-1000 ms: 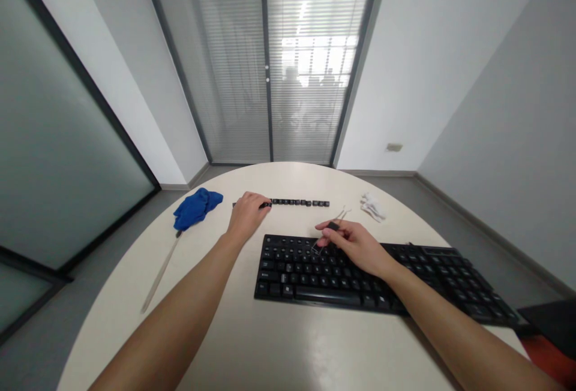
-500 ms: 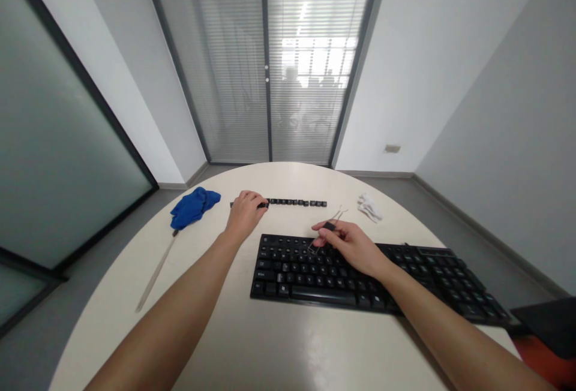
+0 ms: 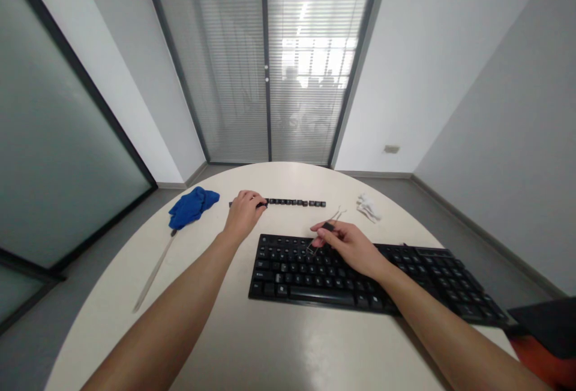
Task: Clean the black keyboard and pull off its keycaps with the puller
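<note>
My left hand [image 3: 245, 208] rests at the left end of a row of black keycaps [image 3: 294, 202], its thumb and fingers pinched on a dark keycap [image 3: 261, 204]. The hand hides part of the row behind it. In my right hand [image 3: 346, 244] is a wire keycap puller [image 3: 329, 226] with a black middle and thin wire loops at both ends. Its lower loop hangs over the upper left part of the black keyboard [image 3: 321, 295], close to the keys. I cannot tell whether the wire touches a key.
A blue cloth [image 3: 193, 207] lies at the left of the round white table [image 3: 216, 343], with a thin pale stick [image 3: 155, 274] beside it. A crumpled white cloth or glove [image 3: 369, 207] sits at the far right. A dark and red chair [image 3: 542, 343] stands at the right edge.
</note>
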`<state>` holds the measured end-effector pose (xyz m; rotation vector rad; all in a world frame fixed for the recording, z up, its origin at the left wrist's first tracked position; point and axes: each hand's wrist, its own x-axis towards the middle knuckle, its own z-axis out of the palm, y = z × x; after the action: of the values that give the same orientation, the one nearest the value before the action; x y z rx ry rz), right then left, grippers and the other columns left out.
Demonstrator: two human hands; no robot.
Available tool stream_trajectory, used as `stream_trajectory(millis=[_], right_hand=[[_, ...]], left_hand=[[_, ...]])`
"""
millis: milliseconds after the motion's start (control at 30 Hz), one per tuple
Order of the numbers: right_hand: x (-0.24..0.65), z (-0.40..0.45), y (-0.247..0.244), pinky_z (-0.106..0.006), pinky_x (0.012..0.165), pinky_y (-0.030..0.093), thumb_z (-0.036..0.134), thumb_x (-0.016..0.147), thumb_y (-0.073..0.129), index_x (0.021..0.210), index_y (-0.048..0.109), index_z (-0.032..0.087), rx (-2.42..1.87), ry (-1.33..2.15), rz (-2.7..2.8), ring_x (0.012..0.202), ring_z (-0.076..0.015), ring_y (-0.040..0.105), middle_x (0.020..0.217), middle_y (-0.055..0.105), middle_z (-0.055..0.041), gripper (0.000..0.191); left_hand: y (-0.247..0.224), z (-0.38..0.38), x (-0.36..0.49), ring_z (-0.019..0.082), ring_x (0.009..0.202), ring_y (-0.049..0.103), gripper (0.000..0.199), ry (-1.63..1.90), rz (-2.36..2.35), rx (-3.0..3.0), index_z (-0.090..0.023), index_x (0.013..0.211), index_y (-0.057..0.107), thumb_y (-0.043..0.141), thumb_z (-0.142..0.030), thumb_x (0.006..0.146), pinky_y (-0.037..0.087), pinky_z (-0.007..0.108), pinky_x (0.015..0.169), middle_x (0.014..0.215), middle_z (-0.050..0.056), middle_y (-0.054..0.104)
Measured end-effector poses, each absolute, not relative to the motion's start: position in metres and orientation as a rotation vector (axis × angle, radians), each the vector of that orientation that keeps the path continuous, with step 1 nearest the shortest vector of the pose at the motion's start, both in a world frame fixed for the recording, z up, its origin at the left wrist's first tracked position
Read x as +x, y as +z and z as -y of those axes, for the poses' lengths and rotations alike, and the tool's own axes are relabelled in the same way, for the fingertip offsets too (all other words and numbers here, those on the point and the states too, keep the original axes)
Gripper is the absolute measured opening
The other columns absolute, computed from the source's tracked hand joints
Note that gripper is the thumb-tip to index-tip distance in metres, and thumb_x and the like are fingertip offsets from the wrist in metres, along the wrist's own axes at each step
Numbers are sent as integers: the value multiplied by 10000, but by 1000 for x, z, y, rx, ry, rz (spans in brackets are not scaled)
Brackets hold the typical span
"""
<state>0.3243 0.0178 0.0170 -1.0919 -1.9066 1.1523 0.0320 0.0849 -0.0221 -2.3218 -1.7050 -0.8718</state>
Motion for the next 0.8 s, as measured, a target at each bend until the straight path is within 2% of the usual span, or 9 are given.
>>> stream_trajectory(millis=[100,233,400,533,667,800], right_hand=[[325,-18,17,-346,848,504,523,939,528,1061,668,182,-1094,1160,1907,867,-198,696,879,761,-52,389],[326,-18,19,-324,763,501,534,956,491,1048,668,177,-1119,1118,1910,829,-191,689,861,756,-49,408],[330,-17,23,-311,730,495,533,964,477,1029,673,183,-1127,1052,1934,808,-189,683,854,749,-45,406],[334,-16,26,-315,790,482,510,975,474,946,692,206,-1118,891,2013,819,-192,672,835,739,-28,375],[335,-16,29,-309,763,472,499,981,467,823,689,210,-1114,848,2110,809,-197,661,817,730,-28,397],[336,-14,33,-291,763,472,468,981,489,847,689,207,-1078,876,2170,824,-190,660,839,727,-21,356]], left_hand=[[-21,-84,33,275,1077,510,112,-900,1694,-2318,-229,975,706,640,-255,888,447,431,938,1048,67,670],[-17,-79,39,260,1083,527,131,-1016,1625,-2349,-221,993,687,593,-273,918,438,426,964,1054,65,669],[-5,-64,55,212,957,605,161,-1136,1377,-2673,-205,959,667,519,-268,954,465,391,922,972,48,705],[10,-45,75,194,935,632,145,-1107,1207,-2936,-204,989,667,562,-276,920,481,352,898,975,43,714],[20,-28,94,202,998,626,177,-966,1108,-3138,-218,1031,658,579,-313,905,482,352,927,1045,41,703],[19,-19,103,213,1061,600,195,-909,1048,-3238,-221,1058,637,606,-308,886,465,360,974,1095,48,681]])
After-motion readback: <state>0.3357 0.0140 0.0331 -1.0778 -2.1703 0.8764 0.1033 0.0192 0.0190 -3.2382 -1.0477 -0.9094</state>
